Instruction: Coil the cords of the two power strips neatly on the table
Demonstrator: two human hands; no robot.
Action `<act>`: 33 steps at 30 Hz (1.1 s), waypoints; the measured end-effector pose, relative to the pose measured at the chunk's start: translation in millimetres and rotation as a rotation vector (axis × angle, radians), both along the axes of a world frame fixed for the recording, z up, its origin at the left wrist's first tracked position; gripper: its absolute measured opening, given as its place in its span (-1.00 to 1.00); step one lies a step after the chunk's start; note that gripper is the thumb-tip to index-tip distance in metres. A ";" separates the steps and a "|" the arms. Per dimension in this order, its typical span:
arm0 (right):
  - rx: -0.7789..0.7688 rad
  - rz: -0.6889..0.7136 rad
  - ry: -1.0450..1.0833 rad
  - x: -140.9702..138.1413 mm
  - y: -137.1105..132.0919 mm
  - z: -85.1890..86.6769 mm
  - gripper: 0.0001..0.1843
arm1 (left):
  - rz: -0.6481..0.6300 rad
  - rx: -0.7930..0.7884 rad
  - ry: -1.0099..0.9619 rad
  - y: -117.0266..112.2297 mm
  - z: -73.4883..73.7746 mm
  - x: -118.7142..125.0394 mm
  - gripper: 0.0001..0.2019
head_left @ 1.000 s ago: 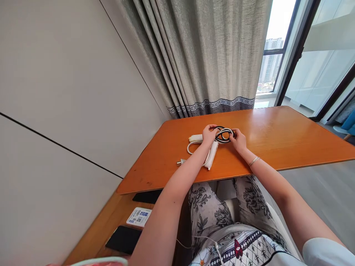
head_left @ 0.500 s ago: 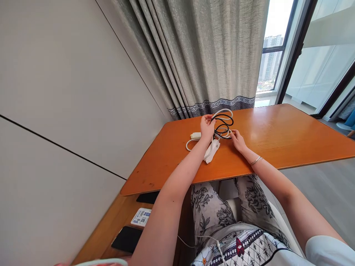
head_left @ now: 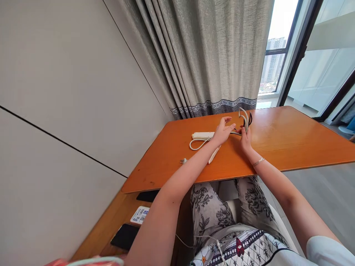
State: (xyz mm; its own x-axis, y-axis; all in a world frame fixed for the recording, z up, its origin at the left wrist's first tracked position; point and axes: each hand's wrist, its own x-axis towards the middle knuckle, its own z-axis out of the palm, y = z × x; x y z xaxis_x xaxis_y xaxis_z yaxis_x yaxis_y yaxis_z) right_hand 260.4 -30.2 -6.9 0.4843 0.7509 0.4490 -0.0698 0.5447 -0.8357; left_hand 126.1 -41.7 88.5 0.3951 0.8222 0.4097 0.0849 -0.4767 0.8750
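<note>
My right hand (head_left: pixel 245 140) is closed around a looped bundle of white and black cables (head_left: pixel 246 122), raised just above the table. My left hand (head_left: pixel 223 131) is beside it on the left, fingers stretched out and apart; its fingertips are near a stretch of cable that runs toward the bundle. A white power strip (head_left: pixel 203 135) lies behind my left wrist, with a white cord looping in front of it. Another white, elongated piece (head_left: pixel 213 156) is partly covered by my left forearm. Near that forearm lies a plug (head_left: pixel 183 161) with metal prongs.
The orange-brown wooden table (head_left: pixel 291 136) has its front edge over my lap. On a lower shelf at left are a black phone-like slab (head_left: pixel 125 236) and a white printed card-like item (head_left: pixel 139 215). A grey curtain (head_left: pixel 222 55) hangs behind the table, beside a wall.
The loops have been gathered into my right hand and moved right and upright. My left hand has let go of them and shifted right. The plug now shows left of my forearm.
</note>
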 end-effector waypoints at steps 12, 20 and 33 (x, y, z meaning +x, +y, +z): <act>-0.165 -0.226 0.147 67.6 31.9 -5.8 -0.58 | 0.119 0.048 0.879 8.4 -28.4 -69.4 -0.59; -0.390 -0.457 0.044 92.6 33.6 -24.1 -0.72 | 0.434 0.081 0.879 36.7 -4.4 -117.2 -0.73; -0.235 -0.867 -0.418 69.6 -2.5 0.0 -0.45 | 0.599 0.508 1.295 36.8 -12.7 -87.8 -0.36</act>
